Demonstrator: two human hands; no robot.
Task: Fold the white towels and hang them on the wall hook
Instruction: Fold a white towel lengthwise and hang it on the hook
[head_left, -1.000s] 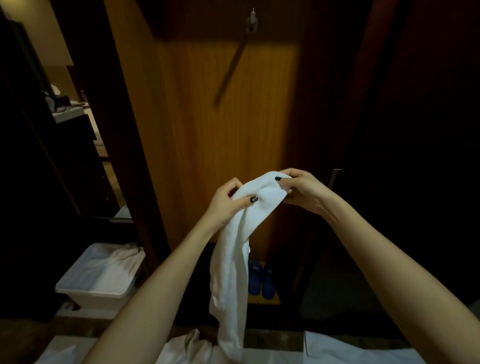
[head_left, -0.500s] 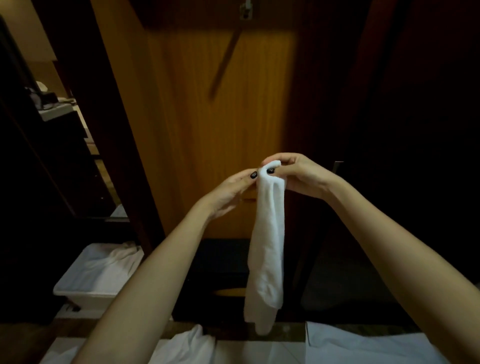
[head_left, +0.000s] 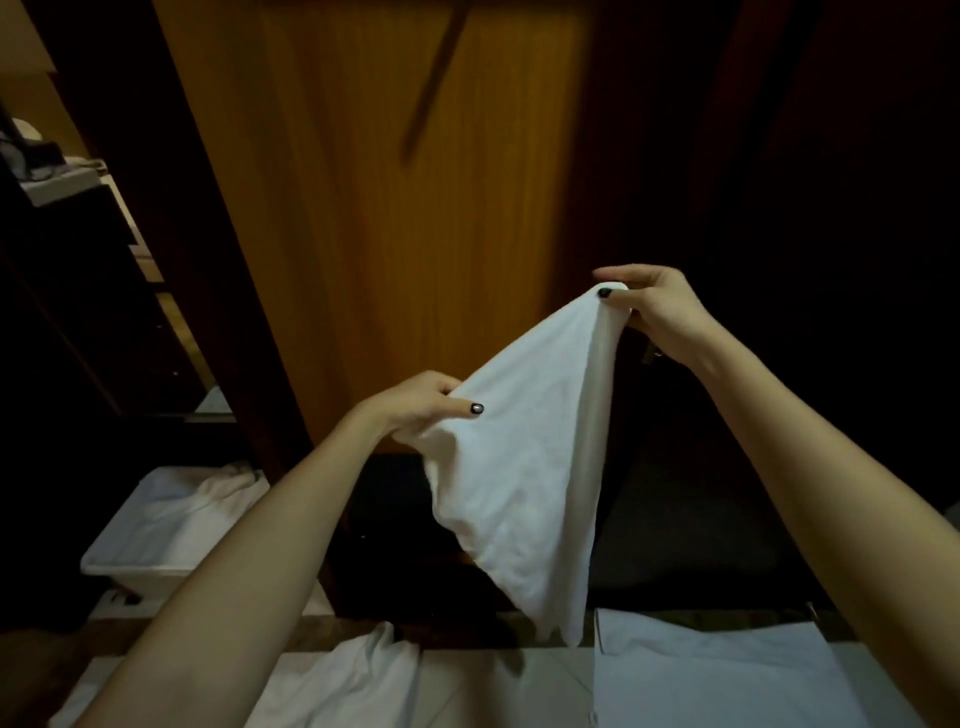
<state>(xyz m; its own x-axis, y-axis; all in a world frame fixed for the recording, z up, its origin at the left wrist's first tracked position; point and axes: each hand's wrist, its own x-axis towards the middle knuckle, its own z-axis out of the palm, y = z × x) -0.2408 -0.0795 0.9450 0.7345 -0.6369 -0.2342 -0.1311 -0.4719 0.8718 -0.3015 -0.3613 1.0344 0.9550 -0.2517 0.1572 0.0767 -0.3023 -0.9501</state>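
Hands spread apart since before: left hand (head_left: 421, 410) and right hand (head_left: 657, 312) pinch towel (head_left: 519, 467) corners; folding unfinished, hanging left.

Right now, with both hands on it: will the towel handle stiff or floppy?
Likely floppy: the towel sags to a hanging point below the left hand and right hand. Probably light: thumb-and-finger pinches alone carry it. Unlikely to slip; cloth bunches at each grip.
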